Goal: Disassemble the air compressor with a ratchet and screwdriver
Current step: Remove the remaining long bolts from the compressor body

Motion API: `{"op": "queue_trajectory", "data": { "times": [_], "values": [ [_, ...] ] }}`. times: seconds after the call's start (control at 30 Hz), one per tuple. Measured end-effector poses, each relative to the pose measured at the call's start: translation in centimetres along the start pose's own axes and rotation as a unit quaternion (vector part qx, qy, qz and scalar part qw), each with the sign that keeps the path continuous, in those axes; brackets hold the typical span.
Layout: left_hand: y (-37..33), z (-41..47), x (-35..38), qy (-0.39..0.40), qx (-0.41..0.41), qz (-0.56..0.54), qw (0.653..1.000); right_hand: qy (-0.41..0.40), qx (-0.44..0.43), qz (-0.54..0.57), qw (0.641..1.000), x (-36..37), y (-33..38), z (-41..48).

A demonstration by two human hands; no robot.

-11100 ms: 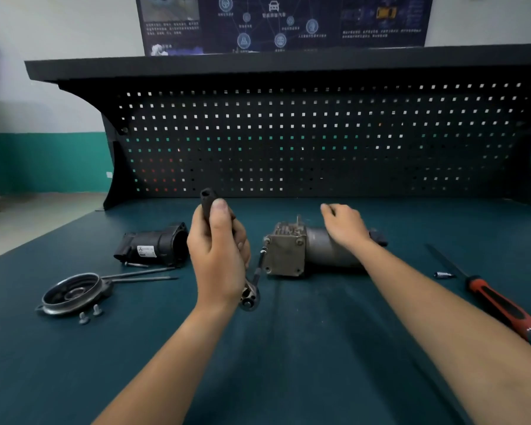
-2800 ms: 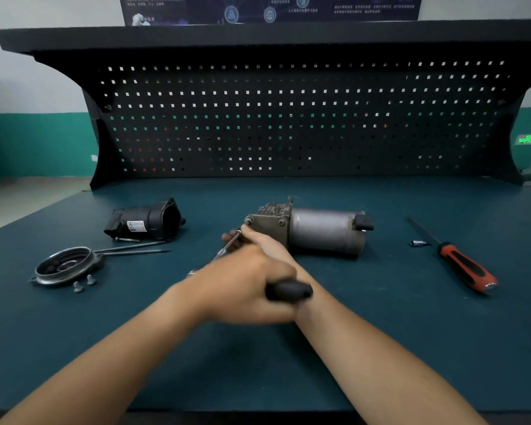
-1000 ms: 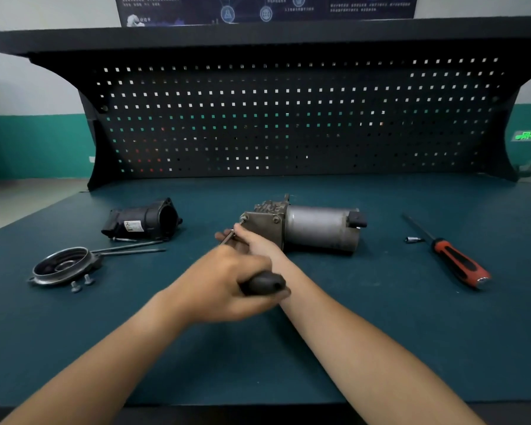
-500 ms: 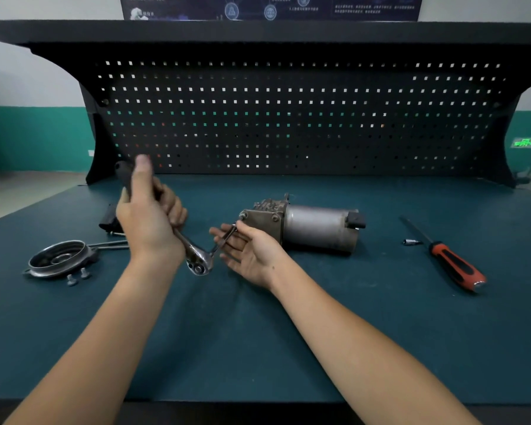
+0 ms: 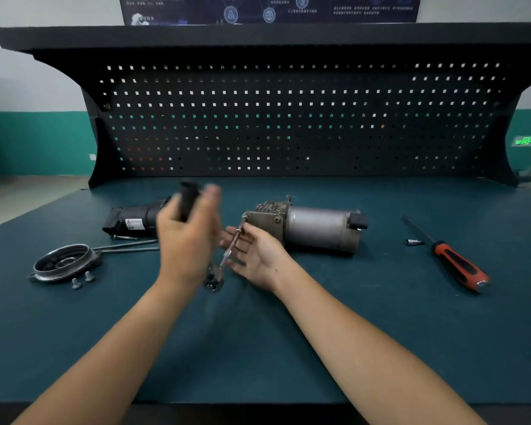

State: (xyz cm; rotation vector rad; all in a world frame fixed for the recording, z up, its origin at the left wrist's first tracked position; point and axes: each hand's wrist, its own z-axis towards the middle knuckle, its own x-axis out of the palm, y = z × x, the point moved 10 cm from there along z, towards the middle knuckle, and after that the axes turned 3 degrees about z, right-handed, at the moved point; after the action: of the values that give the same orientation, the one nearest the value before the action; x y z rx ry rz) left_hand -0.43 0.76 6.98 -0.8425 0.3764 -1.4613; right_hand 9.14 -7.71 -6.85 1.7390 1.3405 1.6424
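On the bench (image 5: 288, 348) the compressor (image 5: 313, 230) lies on its side, left hand (image 5: 187, 240) wrapped round the blurred ratchet (image 5: 188, 199), right hand (image 5: 258, 256) cradling its extension (image 5: 232, 245) on straight fingers against the compressor's left-end bolt.

We see a dark teal surface (image 5: 380, 332). Near its middle lies the grey compressor (image 5: 313, 230); to the left lie a black housing (image 5: 132, 222), two long rods (image 5: 126, 245), a round metal cover (image 5: 62, 262) and two small bolts (image 5: 82, 279) just beside it. On the right lie a red-handled screwdriver (image 5: 455, 266) and a small bit (image 5: 413, 242)
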Motion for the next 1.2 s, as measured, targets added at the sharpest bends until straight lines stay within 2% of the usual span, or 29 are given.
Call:
{"op": "queue_trajectory", "data": {
  "times": [0.07, 0.13, 0.2, 0.23, 0.33, 0.37, 0.4, 0.43, 0.47, 0.5, 0.53, 0.57, 0.6, 0.67, 0.7, 0.73, 0.8, 0.9, 1.0, 1.07, 1.1, 1.17, 1.2],
  "values": [
    [1.5, 0.8, -2.9, -0.121, -0.085, -0.103, 0.984, 0.014, 0.006, 0.021, 1.0, 0.2, -0.1, 0.3],
    [3.1, 1.4, -4.3, -0.197, -0.158, -0.18, 0.951, 0.015, 0.001, 0.025, 1.0, 0.2, 0.1, 0.4],
    [3.7, 1.9, -4.5, -0.215, -0.191, -0.216, 0.933, 0.006, 0.003, 0.027, 1.0, 0.2, 0.2, 0.4],
    [3.5, 2.2, -4.2, -0.203, -0.186, -0.206, 0.939, -0.004, 0.002, 0.022, 1.0, 0.1, 0.2, 0.3],
    [0.8, 2.4, -0.8, -0.052, -0.086, -0.073, 0.992, -0.016, -0.003, 0.007, 1.0, 0.0, 0.4, 0.5],
    [-0.4, 1.8, 0.9, 0.031, -0.023, -0.005, 0.999, -0.02, -0.006, 0.001, 1.0, 0.0, 0.5, 0.5],
    [-1.4, 0.5, 3.1, 0.14, 0.056, 0.087, 0.985, -0.022, -0.013, -0.003, 1.0, 0.0, 0.6, 0.7],
    [-1.7, -1.8, 5.4, 0.258, 0.131, 0.189, 0.938, -0.022, -0.018, -0.006, 1.0, 0.0, 0.6, 0.9],
    [-1.3, -4.2, 7.3, 0.354, 0.199, 0.274, 0.872, -0.015, -0.015, 0.008, 1.0, 0.2, 0.5, 0.8],
    [-0.5, -6.1, 8.2, 0.41, 0.246, 0.333, 0.813, -0.014, -0.006, 0.013, 1.0, 0.2, 0.3, 0.7],
    [0.0, -6.8, 8.4, 0.428, 0.259, 0.353, 0.791, -0.01, 0.0, 0.02, 1.0, 0.2, 0.1, 0.8],
    [-0.1, -6.5, 8.0, 0.411, 0.256, 0.337, 0.808, -0.007, 0.002, 0.02, 1.0, 0.1, -0.1, 0.8],
    [-0.6, -5.4, 7.2, 0.364, 0.233, 0.3, 0.851, -0.001, 0.001, 0.022, 1.0, 0.1, -0.1, 0.7],
    [-1.1, -2.0, 3.9, 0.193, 0.11, 0.165, 0.961, 0.004, 0.003, 0.017, 1.0, 0.1, 0.0, 0.6],
    [-0.5, -0.5, 1.8, 0.099, 0.035, 0.065, 0.992, 0.003, 0.006, 0.015, 1.0, -0.1, 0.1, 0.5],
    [0.2, 0.5, 0.1, 0.024, -0.024, -0.026, 0.999, 0.009, 0.011, 0.023, 1.0, 0.0, 0.1, 0.3],
    [1.0, 2.2, -2.3, -0.069, -0.077, -0.096, 0.99, 0.019, 0.015, 0.031, 0.999, 0.1, 0.1, 0.3],
    [1.2, 3.8, -3.0, -0.08, -0.094, -0.087, 0.989, 0.018, 0.011, 0.022, 1.0, 0.3, 0.0, 0.1],
    [0.2, 3.4, -0.9, 0.002, -0.058, -0.044, 0.997, 0.009, 0.009, 0.01, 1.0, 0.5, 0.0, 0.3],
    [-1.3, 1.9, 1.5, 0.112, 0.04, 0.078, 0.99, -0.005, 0.002, 0.004, 1.0, 0.3, 0.2, 0.4],
    [-1.9, 0.3, 3.3, 0.197, 0.113, 0.163, 0.96, -0.008, -0.004, 0.004, 1.0, 0.3, 0.2, 0.4],
    [-1.6, -4.4, 6.9, 0.383, 0.233, 0.281, 0.848, -0.006, -0.001, 0.02, 1.0, 0.3, 0.2, 0.4],
    [-0.8, -6.4, 7.8, 0.448, 0.273, 0.32, 0.789, -0.009, 0.0, 0.017, 1.0, 0.3, 0.1, 0.3]
  ]
}}
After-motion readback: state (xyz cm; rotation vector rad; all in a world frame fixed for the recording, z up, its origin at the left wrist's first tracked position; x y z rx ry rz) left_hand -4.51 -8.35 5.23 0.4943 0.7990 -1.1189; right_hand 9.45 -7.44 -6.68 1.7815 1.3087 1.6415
